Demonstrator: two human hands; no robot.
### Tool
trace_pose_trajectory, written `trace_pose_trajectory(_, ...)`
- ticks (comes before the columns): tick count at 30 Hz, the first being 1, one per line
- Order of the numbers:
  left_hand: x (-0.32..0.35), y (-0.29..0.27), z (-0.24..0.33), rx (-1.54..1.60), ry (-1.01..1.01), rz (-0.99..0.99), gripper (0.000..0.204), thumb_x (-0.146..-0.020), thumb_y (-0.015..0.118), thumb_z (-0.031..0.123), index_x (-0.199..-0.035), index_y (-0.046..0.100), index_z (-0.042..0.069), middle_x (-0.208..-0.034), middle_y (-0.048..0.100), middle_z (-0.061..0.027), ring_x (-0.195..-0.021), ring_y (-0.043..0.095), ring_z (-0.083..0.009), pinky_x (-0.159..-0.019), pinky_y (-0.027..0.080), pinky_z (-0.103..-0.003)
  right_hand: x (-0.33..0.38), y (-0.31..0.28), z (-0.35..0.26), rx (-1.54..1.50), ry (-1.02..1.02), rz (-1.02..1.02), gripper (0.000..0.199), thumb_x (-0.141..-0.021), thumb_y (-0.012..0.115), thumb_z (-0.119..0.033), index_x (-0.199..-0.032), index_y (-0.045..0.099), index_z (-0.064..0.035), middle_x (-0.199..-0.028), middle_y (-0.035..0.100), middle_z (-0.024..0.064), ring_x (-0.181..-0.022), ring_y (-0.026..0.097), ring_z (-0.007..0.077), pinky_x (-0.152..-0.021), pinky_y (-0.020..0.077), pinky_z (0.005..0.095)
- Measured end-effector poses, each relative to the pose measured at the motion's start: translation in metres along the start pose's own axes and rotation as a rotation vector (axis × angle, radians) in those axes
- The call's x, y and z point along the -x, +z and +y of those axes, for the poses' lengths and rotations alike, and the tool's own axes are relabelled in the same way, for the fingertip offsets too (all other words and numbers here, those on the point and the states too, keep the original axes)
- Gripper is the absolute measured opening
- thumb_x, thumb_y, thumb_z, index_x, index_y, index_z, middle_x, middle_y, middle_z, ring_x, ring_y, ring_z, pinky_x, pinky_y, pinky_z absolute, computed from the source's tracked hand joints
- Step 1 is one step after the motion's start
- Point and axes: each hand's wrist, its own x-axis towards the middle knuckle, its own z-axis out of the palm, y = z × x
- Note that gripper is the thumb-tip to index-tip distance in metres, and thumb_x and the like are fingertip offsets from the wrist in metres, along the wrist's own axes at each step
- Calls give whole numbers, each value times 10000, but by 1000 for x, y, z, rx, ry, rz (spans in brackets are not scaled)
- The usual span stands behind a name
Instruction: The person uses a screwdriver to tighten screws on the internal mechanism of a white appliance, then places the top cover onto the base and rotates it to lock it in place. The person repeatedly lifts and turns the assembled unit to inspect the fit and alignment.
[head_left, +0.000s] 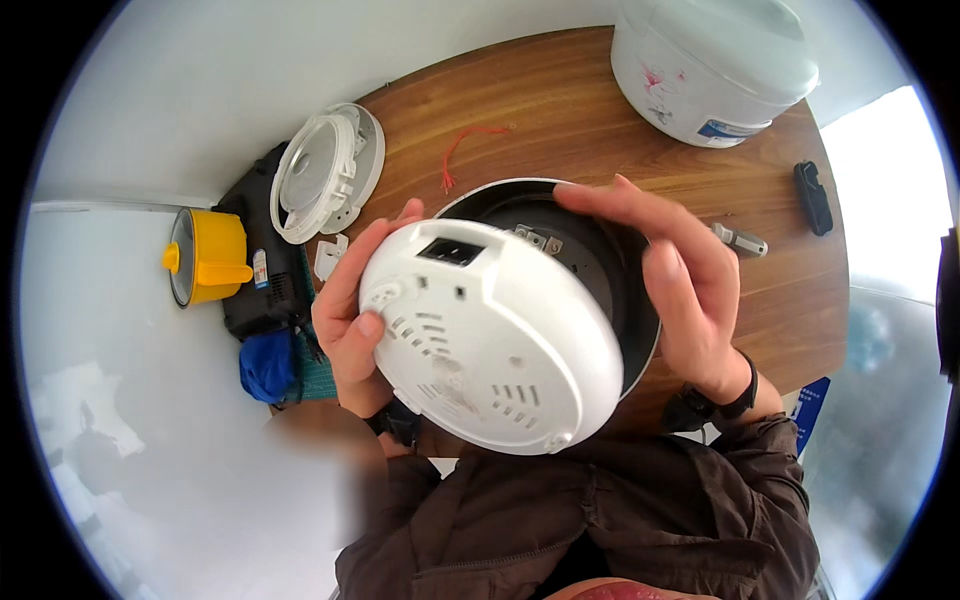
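White base: in our left hand, tilted, vented face and socket toward us, over the dark shell's near-left part; contact with the shell we can't tell.
Left hand: fingers clamped on the base's left rim, thumb on the vented face.
Right hand: thumb and fingers apart, loosely curved at the dark shell's right side; fingertip at its far rim, pressing or not we can't tell.
Dark shell: on the worktop, toward the near edge, open side up, metal bracket visible inside.
Open assembly: we judge it partway. Base is tilted up, inner hardware exposed; base and shell aren't closed together.
Lid parts: lying loose at the worktop's far-left corner, unattached to anything we hold.
Screwdriver: unused, between the right hand and the worktop's right edge.
Red wire: loose, toward the far edge; what it belongs to isn't clear.
Base markings: faint patch mid-face, unreadable.
White cooker: far-right corner, lid on; pink flower print, blue-and-dark front label, text too small for us.
Black case: by the left end, small pale sticker, illegible.
Blue printed panel: beyond the near-right corner, pale marks we can't make out.
Brands: none we can identify.
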Motion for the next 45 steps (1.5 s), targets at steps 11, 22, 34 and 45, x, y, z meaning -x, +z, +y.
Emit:
trace_pose_trajectory(11,-9,4,3,52,-16,96,777,-877,768,355,-1456,503,-89,-1437,523,-372,-1400,505,-429,-1140,458,-514,-4,8,20,-581,203,296,362,-1107,405,-154,-1394,496,46,-1364,626,193,-1196,635,206,-1030,525,329)
trace_pose_trajectory(22,-18,24,18,-35,-167,-77,722,-941,653,249,-1489,412,-155,-1522,475,-316,-1426,483,-386,-1190,379,-450,2,8,24,-328,93,121,321,-1069,505,-143,-1322,597,32,-1301,678,122,-1138,633,136,-981,501,285)
trace_pose_trajectory(34,-8,31,22,-47,-192,37,645,-966,620,211,-1492,444,-119,-1468,551,-263,-1341,566,-309,-1143,428,-380,3,12,27,-342,84,129,309,-1071,492,-128,-1301,602,45,-1371,645,171,-1215,613,188,-1054,470,319)
trace_pose_trajectory(45,3,28,22,-35,-202,133,566,-1007,558,114,-1526,429,-71,-1410,611,-181,-1260,606,-202,-1074,472,-315,2,12,26,-279,90,135,364,-1060,481,-162,-1329,596,53,-1397,629,216,-1258,607,240,-1086,462,353)
